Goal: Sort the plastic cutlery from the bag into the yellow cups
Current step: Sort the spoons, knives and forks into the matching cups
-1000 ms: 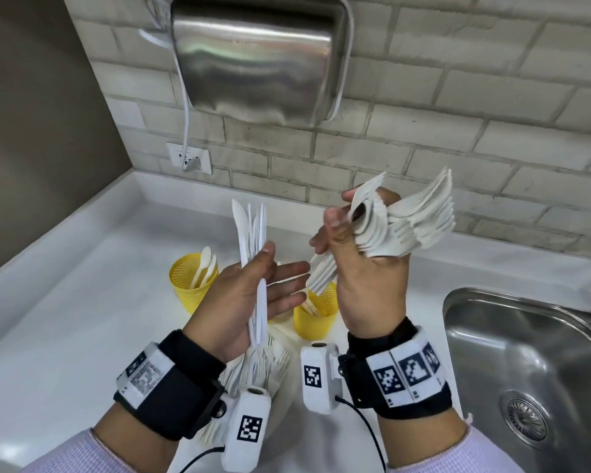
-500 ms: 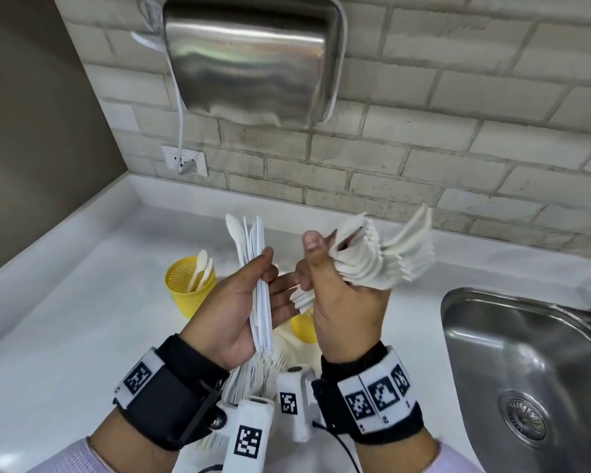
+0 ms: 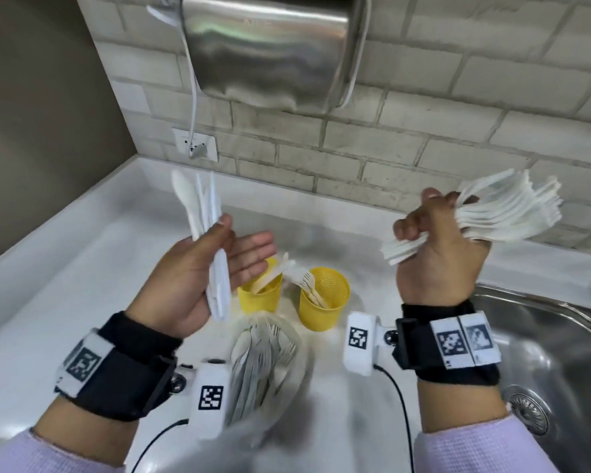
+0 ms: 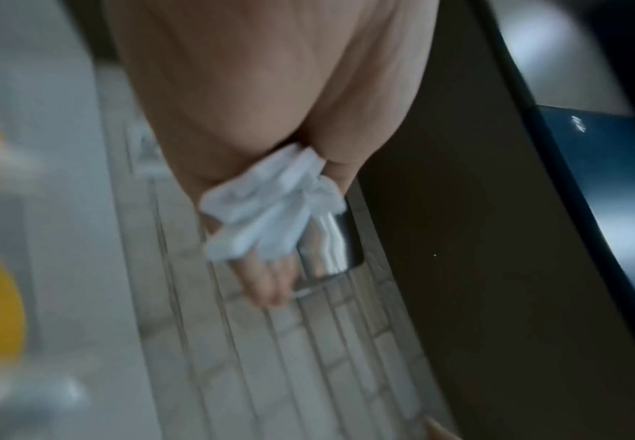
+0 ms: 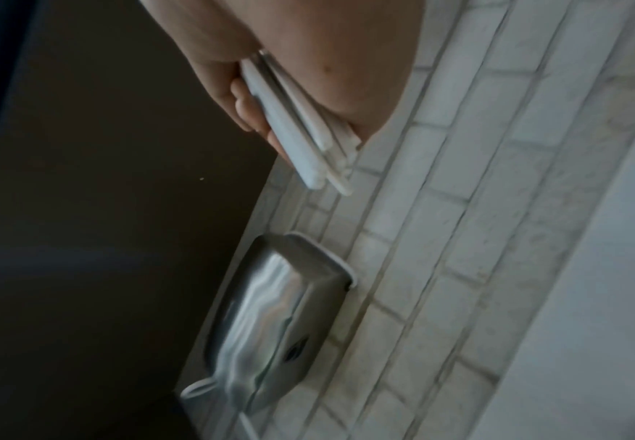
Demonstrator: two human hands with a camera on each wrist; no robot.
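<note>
My left hand (image 3: pixel 243 235) holds a small upright bundle of white knives and a spoon (image 3: pixel 205 213), thumb pinching it against the palm, fingers straight. Its handle ends (image 4: pixel 270 208) show in the left wrist view. My right hand (image 3: pixel 434 233) grips a large fanned bundle of white cutlery (image 3: pixel 505 213) up at the right, and its handle ends (image 5: pixel 300 128) poke out past the fingers in the right wrist view. Below, on the counter, stand two yellow cups: the left cup (image 3: pixel 258 302) holds a few pieces and the right cup (image 3: pixel 326 310) holds forks. The clear bag (image 3: pixel 267 367) of cutlery lies in front of them.
A steel sink (image 3: pixel 553 356) sits at the right. A steel hand dryer (image 3: pixel 270 46) hangs on the brick wall above, its cord running to a socket (image 3: pixel 195 145). The white counter (image 3: pixel 65 285) meets a grey wall at the left.
The two hands have drawn apart: the right hand moved right with its large bundle, the left stayed with the small one. The view tilted down, showing both cups and the bag.
</note>
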